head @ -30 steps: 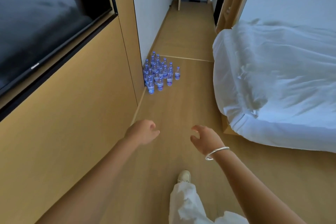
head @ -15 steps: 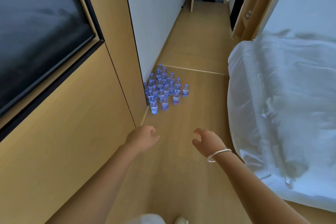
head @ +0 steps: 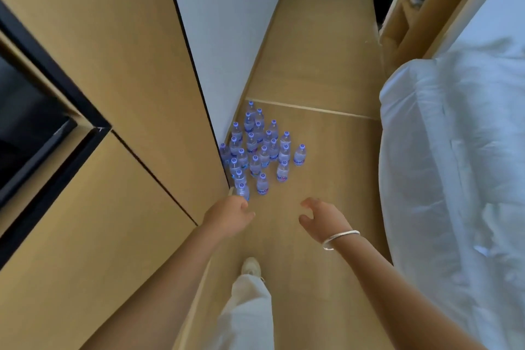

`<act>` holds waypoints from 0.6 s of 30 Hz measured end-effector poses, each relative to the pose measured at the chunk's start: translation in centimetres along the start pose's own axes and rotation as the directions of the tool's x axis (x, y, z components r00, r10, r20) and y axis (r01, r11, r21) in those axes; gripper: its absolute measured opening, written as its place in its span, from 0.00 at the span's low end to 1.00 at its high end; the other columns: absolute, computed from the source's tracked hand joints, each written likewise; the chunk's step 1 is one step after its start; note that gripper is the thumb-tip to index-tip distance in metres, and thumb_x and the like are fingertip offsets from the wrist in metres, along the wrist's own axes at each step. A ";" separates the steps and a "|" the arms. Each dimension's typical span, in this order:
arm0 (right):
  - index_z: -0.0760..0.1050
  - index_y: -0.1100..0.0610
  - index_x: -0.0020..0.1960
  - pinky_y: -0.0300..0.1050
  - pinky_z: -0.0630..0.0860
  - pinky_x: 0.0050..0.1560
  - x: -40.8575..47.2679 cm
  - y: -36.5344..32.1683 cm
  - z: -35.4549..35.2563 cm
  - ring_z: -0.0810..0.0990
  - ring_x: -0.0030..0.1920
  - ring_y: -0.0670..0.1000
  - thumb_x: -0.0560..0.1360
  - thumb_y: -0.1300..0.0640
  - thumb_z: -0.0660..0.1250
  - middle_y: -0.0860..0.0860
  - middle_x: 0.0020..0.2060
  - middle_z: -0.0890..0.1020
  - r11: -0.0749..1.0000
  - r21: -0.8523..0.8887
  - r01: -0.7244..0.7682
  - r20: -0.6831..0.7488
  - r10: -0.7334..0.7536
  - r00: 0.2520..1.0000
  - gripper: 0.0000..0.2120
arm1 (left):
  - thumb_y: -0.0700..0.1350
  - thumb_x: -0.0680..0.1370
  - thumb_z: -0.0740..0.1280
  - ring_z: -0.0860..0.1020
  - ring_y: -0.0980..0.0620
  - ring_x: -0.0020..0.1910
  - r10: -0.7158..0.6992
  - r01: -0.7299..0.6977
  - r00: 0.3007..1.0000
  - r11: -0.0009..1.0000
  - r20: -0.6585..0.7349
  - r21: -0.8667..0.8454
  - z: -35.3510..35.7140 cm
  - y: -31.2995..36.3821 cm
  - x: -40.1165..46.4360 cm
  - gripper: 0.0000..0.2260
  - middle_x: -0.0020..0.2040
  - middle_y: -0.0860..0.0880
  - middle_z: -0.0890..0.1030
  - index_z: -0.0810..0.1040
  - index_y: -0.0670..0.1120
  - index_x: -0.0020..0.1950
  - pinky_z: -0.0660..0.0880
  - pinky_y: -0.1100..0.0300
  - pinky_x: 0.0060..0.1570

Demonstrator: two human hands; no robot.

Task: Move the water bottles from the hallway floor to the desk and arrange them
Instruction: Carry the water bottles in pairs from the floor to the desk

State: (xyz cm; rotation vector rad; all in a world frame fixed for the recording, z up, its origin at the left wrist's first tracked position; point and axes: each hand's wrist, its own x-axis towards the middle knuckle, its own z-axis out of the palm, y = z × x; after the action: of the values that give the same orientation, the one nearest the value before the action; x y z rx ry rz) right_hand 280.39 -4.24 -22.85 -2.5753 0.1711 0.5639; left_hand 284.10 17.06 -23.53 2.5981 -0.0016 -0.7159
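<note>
Water bottles [head: 257,150] stand upright, clustered on the wooden floor [head: 318,65] against the wall corner at twelve o'clock from the left hand [head: 228,217] and right hand [head: 322,219], both loosely curled, holding nothing.

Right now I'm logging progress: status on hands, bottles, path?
Left hand and right hand empty, reaching forward. Water bottles upright in a cluster on the floor by the wall. Bed flanks the right; path open.
</note>
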 end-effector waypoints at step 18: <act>0.66 0.57 0.69 0.43 0.67 0.62 38.8 5.3 17.5 0.73 0.62 0.53 0.73 0.53 0.69 0.52 0.66 0.71 0.928 0.243 -0.281 0.255 0.219 0.942 0.27 | 0.53 0.73 0.70 0.69 0.47 0.67 -0.390 0.383 0.920 0.882 0.033 -0.275 14.7 -12.6 37.8 0.37 0.71 0.46 0.68 0.56 0.47 0.76 0.67 0.58 0.60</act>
State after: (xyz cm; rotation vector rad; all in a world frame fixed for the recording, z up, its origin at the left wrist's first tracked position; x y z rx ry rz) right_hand 308.06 -0.86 -55.43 -2.2130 0.4736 0.8560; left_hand 308.20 17.91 -58.49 2.3536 0.5999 -0.7570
